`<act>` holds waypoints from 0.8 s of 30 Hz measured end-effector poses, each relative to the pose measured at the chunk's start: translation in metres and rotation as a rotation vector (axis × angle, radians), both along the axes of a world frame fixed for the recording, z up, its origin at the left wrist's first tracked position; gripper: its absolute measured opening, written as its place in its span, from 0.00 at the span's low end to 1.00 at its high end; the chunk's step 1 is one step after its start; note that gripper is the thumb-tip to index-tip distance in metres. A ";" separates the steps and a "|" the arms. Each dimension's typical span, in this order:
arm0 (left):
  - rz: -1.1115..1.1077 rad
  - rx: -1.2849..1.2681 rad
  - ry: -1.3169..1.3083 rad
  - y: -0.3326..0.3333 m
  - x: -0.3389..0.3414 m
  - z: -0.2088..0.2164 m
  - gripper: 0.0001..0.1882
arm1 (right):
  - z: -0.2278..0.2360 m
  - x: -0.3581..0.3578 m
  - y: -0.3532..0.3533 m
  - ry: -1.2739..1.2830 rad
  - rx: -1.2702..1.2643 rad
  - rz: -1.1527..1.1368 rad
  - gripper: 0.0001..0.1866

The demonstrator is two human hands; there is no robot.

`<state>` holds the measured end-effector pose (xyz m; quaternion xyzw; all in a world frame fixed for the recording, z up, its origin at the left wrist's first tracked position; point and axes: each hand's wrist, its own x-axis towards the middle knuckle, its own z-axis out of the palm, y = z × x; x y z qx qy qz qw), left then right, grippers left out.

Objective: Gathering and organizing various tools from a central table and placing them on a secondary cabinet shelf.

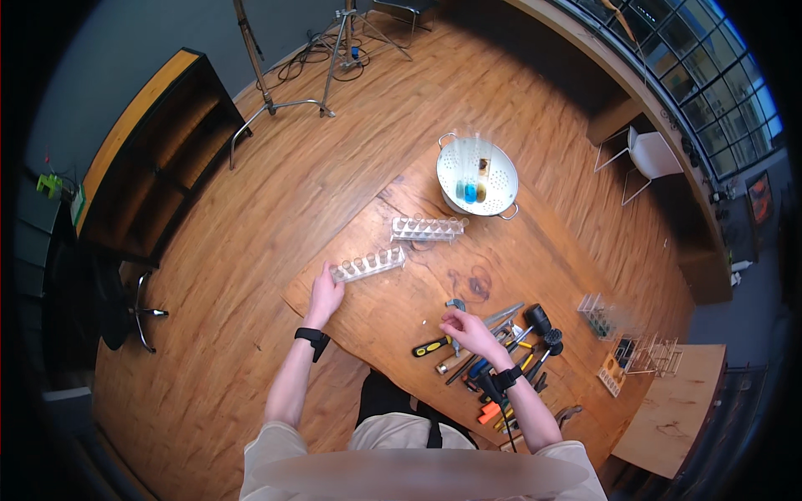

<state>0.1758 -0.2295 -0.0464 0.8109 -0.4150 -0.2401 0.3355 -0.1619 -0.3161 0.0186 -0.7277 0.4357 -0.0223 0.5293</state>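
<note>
While the person leans in at the wooden table (393, 309), left hand (324, 294): fingers and thumb closed about the left end of the near rack (369, 264), a black band round the wrist.
Near rack: clear, lying toward the table's left edge, its row of round rims slanting away to the right.
Far rack (428, 230): clear as well, just beyond the near one.
Right hand (472, 332): fingers curled in toward the thumb above the tools; from over here I can't tell whether the tips pinch anything.
Tools: a crowded heap under and beside that hand, with a yellow-and-black screwdriver (430, 346) to its left and a black mallet (538, 317) to its right.
Colander (448, 171): white, two-handled, at the far side of the table, holding clear tubes (470, 193) with blue, greenish and amber contents.
Table's right side: a pale wooden rack (611, 377) with round holes, near a wire rack (656, 357).
Room beyond: a white chair (656, 154) to the right, an open shelf unit (159, 163) to the left.
</note>
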 end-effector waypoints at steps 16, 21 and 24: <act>-0.348 0.051 0.040 -0.004 -0.138 0.074 0.13 | 0.016 -0.091 0.024 -0.065 -0.147 -0.168 0.31; -0.587 0.032 0.002 -0.033 -0.237 0.099 0.13 | 0.033 -0.177 0.033 -0.055 -0.239 -0.315 0.29; -0.692 0.001 0.021 -0.047 -0.304 0.105 0.12 | 0.030 -0.235 0.044 0.033 -0.322 -0.420 0.23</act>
